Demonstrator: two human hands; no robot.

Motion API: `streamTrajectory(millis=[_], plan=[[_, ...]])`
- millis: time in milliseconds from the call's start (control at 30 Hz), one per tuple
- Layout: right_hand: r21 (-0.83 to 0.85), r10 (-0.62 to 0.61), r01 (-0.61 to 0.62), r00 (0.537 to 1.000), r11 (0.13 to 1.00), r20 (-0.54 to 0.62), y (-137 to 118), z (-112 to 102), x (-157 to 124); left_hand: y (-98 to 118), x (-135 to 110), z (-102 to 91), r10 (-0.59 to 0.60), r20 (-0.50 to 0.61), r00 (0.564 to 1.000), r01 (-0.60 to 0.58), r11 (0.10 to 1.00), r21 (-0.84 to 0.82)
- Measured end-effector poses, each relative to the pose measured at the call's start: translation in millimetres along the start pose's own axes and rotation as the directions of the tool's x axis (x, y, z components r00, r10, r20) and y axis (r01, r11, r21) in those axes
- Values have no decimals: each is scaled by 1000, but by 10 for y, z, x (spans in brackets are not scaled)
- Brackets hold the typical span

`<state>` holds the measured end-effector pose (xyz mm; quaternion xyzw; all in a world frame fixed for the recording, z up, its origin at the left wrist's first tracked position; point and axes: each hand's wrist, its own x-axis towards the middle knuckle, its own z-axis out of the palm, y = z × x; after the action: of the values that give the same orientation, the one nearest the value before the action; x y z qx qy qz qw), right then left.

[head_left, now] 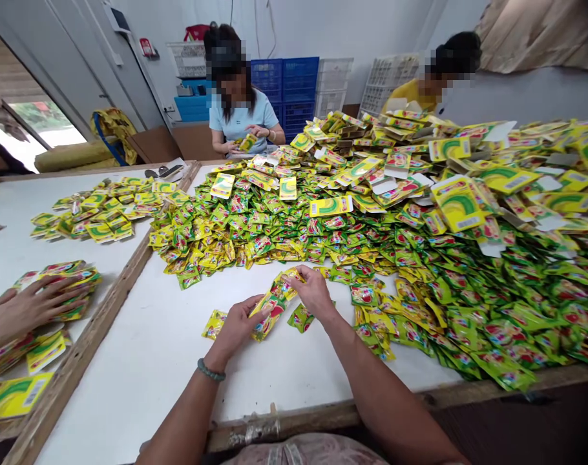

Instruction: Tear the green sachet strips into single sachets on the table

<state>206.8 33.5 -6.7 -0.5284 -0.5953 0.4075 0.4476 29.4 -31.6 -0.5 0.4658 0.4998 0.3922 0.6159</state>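
My left hand [241,323], with a beaded bracelet at its wrist, is closed around a small yellow and green carton [267,315] over the white table. My right hand [311,289] pinches a yellow sachet [286,281] at the carton's upper end; whether the sachet is partly inside cannot be made out. One loose yellow sachet [213,324] lies left of my left hand. A green sachet [301,318] lies under my right wrist. Just beyond both hands rises a large heap of green and yellow sachets [255,239].
Flattened yellow cartons [461,203] top the heap at right. A wooden strip [110,316] divides the table; past it lie more cartons [100,213] and another person's hand [37,303] on a stack. Two people sit opposite. Blue crates [300,84] stand against the wall.
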Motion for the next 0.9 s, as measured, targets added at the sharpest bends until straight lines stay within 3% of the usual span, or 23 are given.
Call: streamTrajectory(millis=[100, 233, 333, 433, 533, 667, 900], plan=[[-14, -25, 25, 999, 1000, 21, 3, 62, -29, -14, 13, -32, -36, -20, 999, 34, 996, -81], [-163, -132, 149, 985, 975, 112, -84, 100, -98, -43, -6, -85, -86, -8, 996, 82, 971, -227], [-214, -151, 183, 976, 960, 159, -126, 117, -124, -54, -20, -76, -55, -10, 998, 52, 981, -188], [-107, -111, 137, 969, 985, 221, -115, 126, -127, -70, -2, -58, -41, -47, 998, 34, 989, -142], [-30, -100, 106, 981, 994, 166, -118, 129, -140, -84, 30, -53, -65, -88, 994, 48, 983, -179], [-213, -218, 256, 958, 943, 187, -191, 176, -209, -65, 49, -38, -71, -142, 987, 33, 967, -252], [-266, -192, 238, 964, 934, 186, -281, 308, -326, -58, 10, -56, -62, -163, 985, 8, 950, -312]])
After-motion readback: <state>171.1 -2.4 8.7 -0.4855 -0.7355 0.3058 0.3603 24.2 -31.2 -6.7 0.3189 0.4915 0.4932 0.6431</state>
